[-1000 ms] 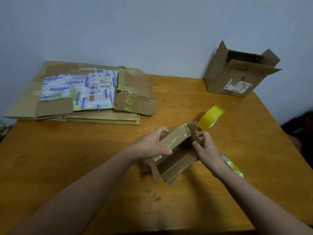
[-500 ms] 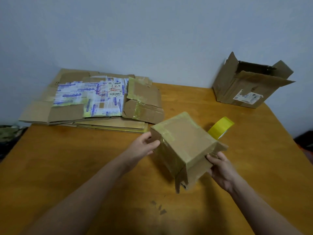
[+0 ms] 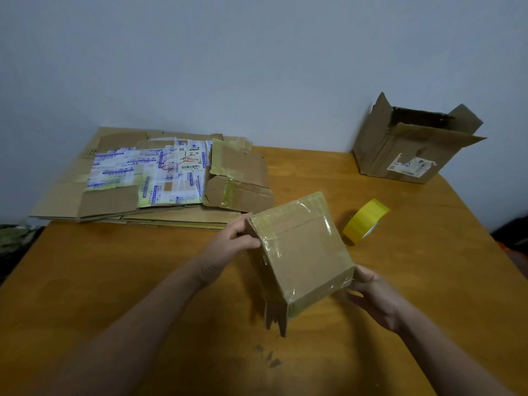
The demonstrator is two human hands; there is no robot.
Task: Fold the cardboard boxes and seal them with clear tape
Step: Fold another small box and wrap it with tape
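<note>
While the small box (image 3: 303, 247) is held tilted above the wooden table (image 3: 114, 281), its taped face turned up toward the head camera and loose flaps hanging below its near corner, the left hand (image 3: 231, 241) grips its upper left edge with the thumb curled over the front. The right hand (image 3: 371, 295) holds the lower right corner, its fingers seemingly tucked underneath, though they are mostly hidden. Just beyond the box a yellow tape roll (image 3: 365, 220) stands on edge, a stack of flattened cardboard (image 3: 114, 201) with printed labels lies at the back left, and an open box (image 3: 400, 150) sits at the back right by the wall.
</note>
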